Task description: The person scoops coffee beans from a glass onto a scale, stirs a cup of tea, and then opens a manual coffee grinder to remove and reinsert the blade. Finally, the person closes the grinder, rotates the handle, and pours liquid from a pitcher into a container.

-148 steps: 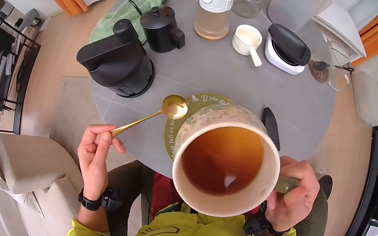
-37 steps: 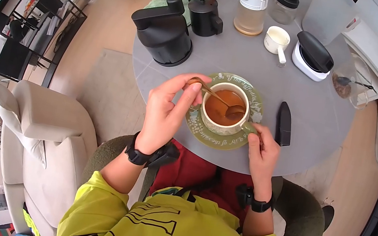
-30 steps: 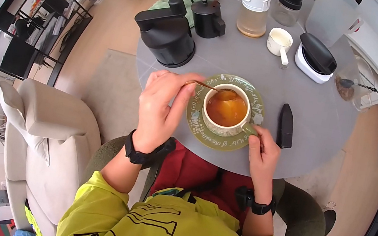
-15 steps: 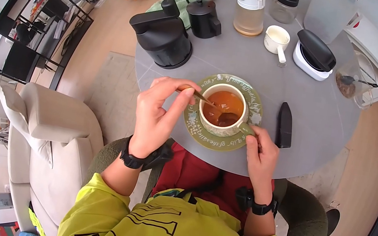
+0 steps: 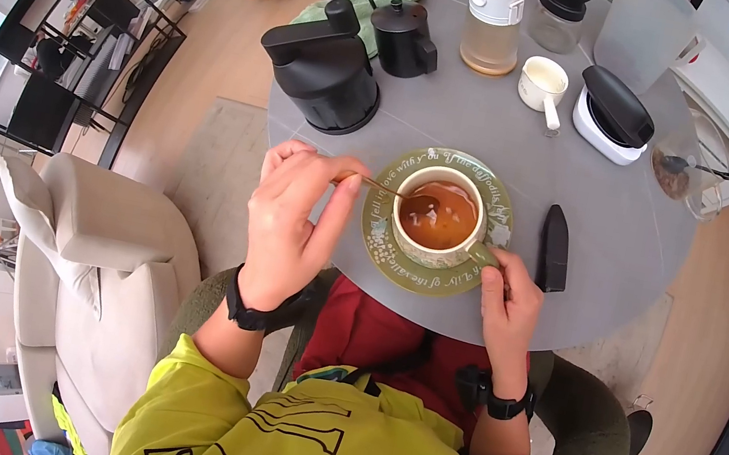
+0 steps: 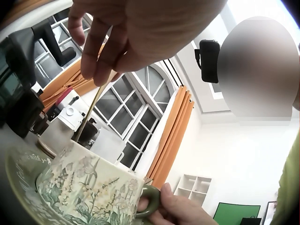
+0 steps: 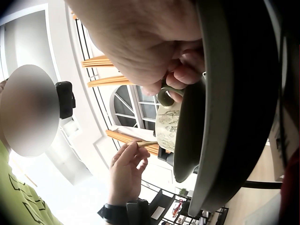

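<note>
My left hand (image 5: 293, 215) pinches the handle of a gold spoon (image 5: 375, 184) between thumb and fingers. The spoon's bowl dips into the amber-brown tea in a flower-patterned cup (image 6: 89, 187). That cup stands on a green saucer (image 5: 388, 261) with white lettering near the front of the table. With thumb and fingers my right hand (image 5: 512, 302) grips the cup's green handle (image 5: 483, 254). In the left wrist view the spoon's shaft slants down from my fingertips past the cup rim. The right wrist view shows my curled fingers (image 7: 185, 70) at the handle, beside the saucer.
A black sheathed-looking object (image 5: 555, 248) lies right of the saucer. Behind stand a black kettle-like appliance (image 5: 321, 74), a black pot (image 5: 403, 39), a glass jar with a white collar (image 5: 490, 35), a small white handled cup (image 5: 542, 83) and a black-and-white device (image 5: 612, 120).
Earlier the cup was raised and tilted near me, the spoon held apart at the left. Now the cup is on the saucer, and the spoon has circled in the tea to its left side.
</note>
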Demonstrator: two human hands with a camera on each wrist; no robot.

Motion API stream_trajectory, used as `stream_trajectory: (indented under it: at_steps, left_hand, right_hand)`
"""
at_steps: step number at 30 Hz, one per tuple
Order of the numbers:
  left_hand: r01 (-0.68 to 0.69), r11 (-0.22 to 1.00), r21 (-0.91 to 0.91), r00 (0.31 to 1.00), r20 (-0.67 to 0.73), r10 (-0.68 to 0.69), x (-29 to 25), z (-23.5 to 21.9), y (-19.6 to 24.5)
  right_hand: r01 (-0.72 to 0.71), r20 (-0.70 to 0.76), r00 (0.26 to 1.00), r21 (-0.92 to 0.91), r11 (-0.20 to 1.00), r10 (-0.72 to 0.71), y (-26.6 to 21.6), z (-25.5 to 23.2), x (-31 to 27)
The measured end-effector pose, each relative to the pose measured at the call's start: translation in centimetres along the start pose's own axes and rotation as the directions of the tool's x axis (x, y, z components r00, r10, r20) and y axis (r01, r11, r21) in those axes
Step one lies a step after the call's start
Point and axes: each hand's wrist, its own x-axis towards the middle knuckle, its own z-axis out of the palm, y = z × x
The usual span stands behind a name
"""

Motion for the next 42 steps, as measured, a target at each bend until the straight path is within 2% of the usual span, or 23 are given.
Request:
stream_trajectory:
  at_steps: [2, 4, 7, 11, 14, 16, 22, 26, 28, 29, 31, 36, 39, 41, 42]
  left_hand:
    - [0.023, 1.000, -0.010, 0.999, 0.031, -0.023, -0.2, -0.2, 0.1]
    - [0.120, 0.978, -0.174, 0.990, 0.090, -0.105, -0.4, 0.0, -0.1]
    - [0.197, 0.943, -0.268, 0.979, 0.111, -0.173, -0.6, 0.8, 0.2]
    - [0.167, 0.938, -0.303, 0.985, 0.084, -0.148, -0.4, 2.1, 0.2]
    - [0.155, 0.951, -0.268, 0.988, 0.050, -0.147, -0.2, 2.5, 0.1]
    - [0.060, 0.985, -0.161, 0.995, -0.065, -0.071, -0.1, 2.6, -0.2]
    - [0.039, 0.999, 0.003, 0.998, -0.042, -0.039, -0.5, 0.7, -0.6]
    - [0.011, 1.000, 0.028, 1.000, -0.001, -0.011, -0.6, -0.3, -0.2]
    - [0.076, 0.993, -0.094, 0.996, 0.053, -0.071, -0.7, -0.2, 0.0]
    - [0.078, 0.993, -0.089, 0.996, 0.048, -0.074, -0.7, 0.0, 0.1]
    - [0.137, 0.966, -0.218, 0.989, 0.091, -0.119, -0.9, 0.8, 0.1]
    - [0.137, 0.958, -0.253, 0.991, 0.043, -0.130, -0.6, 1.9, 0.3]
    - [0.071, 0.981, -0.179, 0.997, -0.002, -0.073, -0.3, 2.0, 0.1]
    - [-0.029, 0.999, -0.032, 0.998, -0.060, 0.027, -0.2, 1.8, -0.1]
    - [-0.029, 0.999, -0.034, 0.998, -0.059, 0.027, -0.2, 1.6, -0.2]
  right_hand:
    - [-0.011, 0.009, 1.000, 0.005, 1.000, 0.011, 0.0, 0.0, 0.0]
    - [-0.020, 0.015, 1.000, 0.003, 1.000, 0.020, 0.2, 0.0, -0.1]
    - [-0.033, 0.022, 0.999, 0.000, 0.999, 0.033, 0.2, -0.1, -0.1]
    - [-0.009, 0.008, 1.000, -0.011, 1.000, 0.009, 0.0, 0.0, 0.0]
    - [-0.013, 0.007, 1.000, -0.008, 1.000, 0.013, 0.0, 0.0, -0.1]
    - [-0.017, 0.008, 1.000, -0.004, 1.000, 0.017, 0.0, 0.0, -0.1]
    - [-0.026, 0.008, 1.000, 0.004, 1.000, 0.026, 0.0, 0.0, -0.1]
    - [-0.021, 0.002, 1.000, 0.008, 1.000, 0.021, 0.3, 0.1, -0.1]
    - [-0.059, 0.002, 0.998, -0.002, 0.998, 0.059, 0.4, 0.1, -0.2]
    - [-0.054, 0.007, 0.999, 0.000, 0.999, 0.054, 0.4, 0.1, -0.2]
    - [-0.028, 0.001, 1.000, -0.027, 0.999, 0.028, 0.4, 0.1, -0.2]
    - [-0.023, -0.005, 1.000, -0.035, 0.999, 0.023, 0.2, 0.1, -0.2]
    - [-0.027, -0.009, 1.000, -0.036, 0.999, 0.026, 0.3, 0.1, -0.3]
    - [-0.030, -0.010, 1.000, -0.035, 0.999, 0.030, 0.4, 0.1, -0.3]
    - [-0.025, -0.014, 1.000, -0.028, 0.999, 0.025, 0.4, 0.1, -0.3]
